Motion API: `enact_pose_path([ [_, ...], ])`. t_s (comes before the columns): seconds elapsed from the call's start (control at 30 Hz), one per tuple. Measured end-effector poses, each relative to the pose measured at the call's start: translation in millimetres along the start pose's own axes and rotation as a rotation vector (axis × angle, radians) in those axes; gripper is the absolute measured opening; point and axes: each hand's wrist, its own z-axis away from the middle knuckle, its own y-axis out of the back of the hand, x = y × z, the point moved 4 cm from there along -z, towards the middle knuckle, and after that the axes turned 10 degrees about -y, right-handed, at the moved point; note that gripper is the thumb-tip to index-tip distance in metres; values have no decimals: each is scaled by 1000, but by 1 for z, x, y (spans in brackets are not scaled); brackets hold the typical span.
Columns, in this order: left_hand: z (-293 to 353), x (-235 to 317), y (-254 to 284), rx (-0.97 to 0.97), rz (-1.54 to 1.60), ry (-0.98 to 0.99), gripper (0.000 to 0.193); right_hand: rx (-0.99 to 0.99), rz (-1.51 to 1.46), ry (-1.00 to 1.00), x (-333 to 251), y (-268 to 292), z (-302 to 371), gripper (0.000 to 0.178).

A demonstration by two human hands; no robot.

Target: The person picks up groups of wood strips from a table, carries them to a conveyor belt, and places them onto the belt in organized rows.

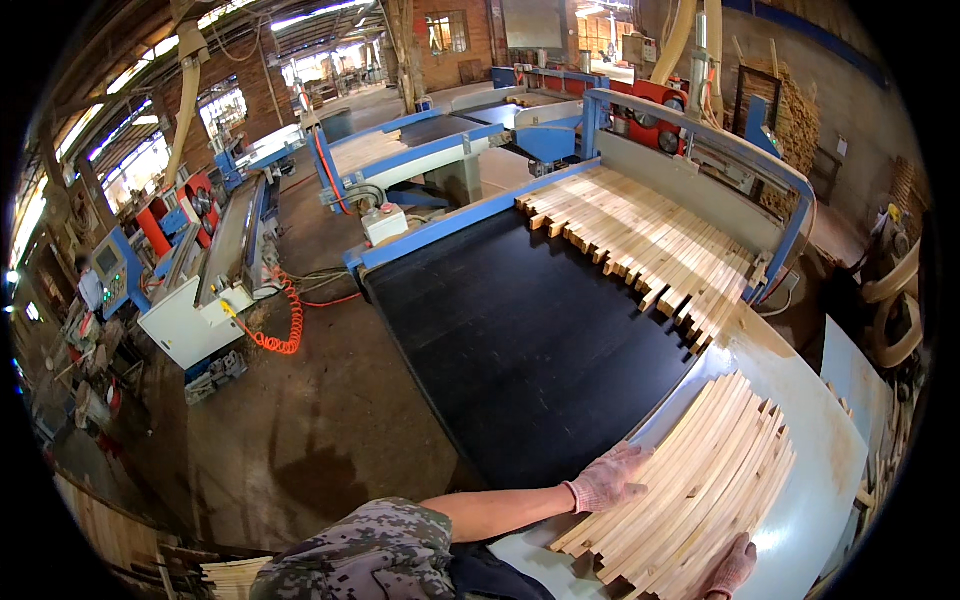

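A row of pale wooden strips (690, 480) lies side by side on a smooth light-grey table (800, 400). My left hand (610, 478), in a pinkish knit glove, rests against the left edge of the strips with its fingers stretched out. At the right edge, low in the view, my gloved right hand (735, 568) touches the outermost strip, its fingers extended and partly cut off by the frame. Beyond the table, a second batch of wooden strips (640, 235) lies on a black conveyor belt (520, 340), their near ends uneven.
A blue frame (700, 115) spans the belt's far right side. Left of the belt stand a white cabinet (185, 325), a coiled orange hose (285, 330) and a blue control panel (115, 265). Another blue machine (430, 145) is behind. Someone (90, 285) is at the far left.
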Motion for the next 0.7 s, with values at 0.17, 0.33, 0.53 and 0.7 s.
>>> enact_pose_path([
  [0.17, 1, -5, -5, 24, 12, -25, 86, -107, -86, -132, -34, 10, 44, 74],
  [0.33, 3, 6, 6, -2, 27, -27, 85, -39, 163, 157, 18, 1, -1, 69],
  [0.53, 6, 8, 10, 14, 29, -23, 84, -38, 388, 195, -5, 3, 16, 64],
  [0.7, 2, 7, 6, 12, 0, -35, 83, -15, 208, 121, -1, 4, 12, 52],
])
